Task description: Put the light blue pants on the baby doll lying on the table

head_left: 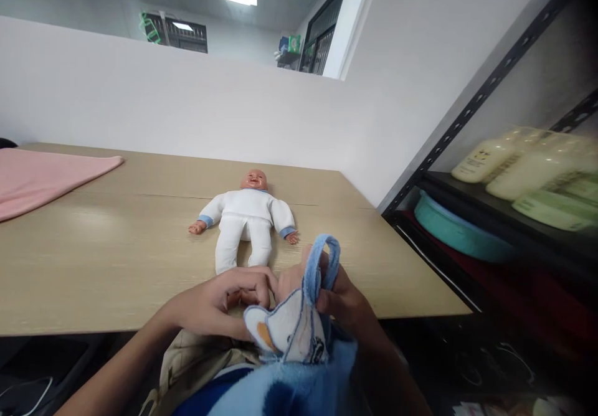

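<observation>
My right hand [343, 294] is closed around the upper part of a blue terry cloth [289, 391], beside its standing blue fabric loop [312, 266]. A white animal-shaped patch [284, 332] with an orange spot is on the cloth, which hangs down over my lap. My left hand [219, 301] is curled at the left of the patch, its fingertips meeting my right hand's fingers. What those left fingers pinch is hidden. Just beyond my hands a baby doll [245, 210] in a white suit with blue cuffs lies on its back, its feet hidden by my hands.
The doll lies on a wooden table [140, 248]. A pink cloth [47, 176] is spread at the left. On the right, a black metal shelf [448, 182] holds pale bottles [490, 154] with a teal basin [458, 229] below. A white wall [210, 104] stands behind the table.
</observation>
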Available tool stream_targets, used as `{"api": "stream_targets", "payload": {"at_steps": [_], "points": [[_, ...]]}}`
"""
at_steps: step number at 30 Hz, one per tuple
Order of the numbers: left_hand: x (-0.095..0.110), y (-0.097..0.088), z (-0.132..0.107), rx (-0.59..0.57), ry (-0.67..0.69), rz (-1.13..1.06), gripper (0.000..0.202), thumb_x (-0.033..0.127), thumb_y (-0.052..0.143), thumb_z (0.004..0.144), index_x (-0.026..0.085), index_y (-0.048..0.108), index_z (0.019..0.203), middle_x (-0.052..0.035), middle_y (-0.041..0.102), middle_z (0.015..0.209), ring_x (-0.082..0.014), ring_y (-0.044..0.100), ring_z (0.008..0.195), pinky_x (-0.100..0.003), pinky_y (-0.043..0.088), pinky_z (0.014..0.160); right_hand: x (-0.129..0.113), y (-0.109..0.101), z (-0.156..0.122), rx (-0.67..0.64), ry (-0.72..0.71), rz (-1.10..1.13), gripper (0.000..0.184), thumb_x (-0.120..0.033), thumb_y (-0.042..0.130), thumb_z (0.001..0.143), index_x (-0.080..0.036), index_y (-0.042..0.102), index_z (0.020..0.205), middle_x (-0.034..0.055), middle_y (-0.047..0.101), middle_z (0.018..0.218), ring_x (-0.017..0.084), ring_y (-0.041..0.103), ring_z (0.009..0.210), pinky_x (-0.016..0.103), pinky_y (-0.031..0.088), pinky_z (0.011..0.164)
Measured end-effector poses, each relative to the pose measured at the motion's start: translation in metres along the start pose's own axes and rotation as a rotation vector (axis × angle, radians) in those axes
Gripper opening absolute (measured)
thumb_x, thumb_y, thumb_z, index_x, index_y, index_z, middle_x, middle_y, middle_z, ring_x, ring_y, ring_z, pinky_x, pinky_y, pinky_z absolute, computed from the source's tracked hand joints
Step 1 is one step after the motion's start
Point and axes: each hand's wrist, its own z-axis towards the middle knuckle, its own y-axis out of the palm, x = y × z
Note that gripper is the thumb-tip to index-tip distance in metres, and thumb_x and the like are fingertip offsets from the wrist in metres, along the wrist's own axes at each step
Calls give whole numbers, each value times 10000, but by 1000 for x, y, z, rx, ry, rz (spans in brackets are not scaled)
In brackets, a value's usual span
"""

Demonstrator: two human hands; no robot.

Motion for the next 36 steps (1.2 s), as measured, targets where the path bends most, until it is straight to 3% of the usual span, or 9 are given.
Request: {"api": "stream_targets", "payload": {"at_steps": [4, 8, 11, 14, 19, 23, 29, 33, 36], "points": [[-5, 6, -13, 181, 109, -162, 349, 538, 700, 1146, 243, 548, 1037, -97, 756, 1075, -232, 705, 1002, -360, 570, 912, -4, -10, 5, -172, 57, 36, 548, -763, 859, 945, -275, 610, 968, -9, 631, 823, 184, 554, 663, 309, 459, 614], [-8, -3, -28, 407, 180, -162, 284, 440, 600, 1210, 271, 473, 1020, 38, 634, 766, -163, 582, 743, -337, 536, 873, -15, -19, -2, -298, 135, -113, 459, -699, 740, 1073, -250, 650, 1043, -40, 539, 778, 147, 412, 618, 271, 324, 550], [2, -11, -34, 480, 77, -89, 219, 433, 608, 1202, 278, 528, 1069, 58, 559, 760, -144, 458, 648, -264, 421, 659, -17, -17, -8, -431, 156, -287, 577, -736, 820, 985, -238, 722, 1261, -31, 579, 846, 165, 483, 678, 286, 375, 600], [21, -12, -31, 523, 2, 147, 225, 469, 612, 1183, 262, 631, 1099, 28, 578, 818, -162, 506, 685, -273, 448, 659, -1, -4, -12, -505, 68, -561, 743, -723, 967, 814, -262, 738, 1350, -17, 665, 919, 195, 595, 729, 296, 425, 628], [48, -10, -27, 476, -22, 547, 396, 435, 528, 1181, 230, 777, 952, -43, 765, 910, -235, 703, 827, -321, 535, 779, 30, 19, -12, -461, -172, -917, 323, -505, 881, 940, -247, 691, 902, 67, 731, 988, 282, 677, 860, 393, 558, 775], [49, -25, -41, 242, -57, 591, 383, 415, 562, 1156, 273, 890, 1017, -61, 765, 942, -277, 719, 925, -356, 572, 920, 22, 20, -14, -380, -266, -546, 162, -383, 729, 987, -244, 653, 952, 93, 753, 1182, 292, 713, 1063, 434, 576, 988], [17, -11, -59, 124, -195, 355, 384, 262, 845, 933, 371, 865, 1300, -78, 748, 1309, -356, 679, 1337, -500, 554, 1220, 7, 22, -16, 11, -3, -226, 406, -554, 657, 1126, -252, 545, 879, -29, 535, 813, 177, 494, 736, 300, 468, 708], [-28, 30, -70, 215, -262, 136, 327, 461, 949, 898, 314, 855, 1175, -107, 749, 1460, -409, 611, 1501, -624, 430, 1359, 11, 23, -19, 70, 88, -215, 350, -587, 649, 1140, -261, 713, 1028, 39, 712, 975, 255, 668, 932, 382, 590, 911], [-57, 51, -83, 389, -390, 55, 667, 660, 834, 977, 356, 734, 1561, -146, 607, 1748, -473, 497, 1657, -732, 343, 1394, 16, 14, -28, 5, 168, -309, 300, -527, 681, 1130, -274, 796, 1245, 75, 796, 1206, 305, 724, 1166, 466, 571, 1133]]}}
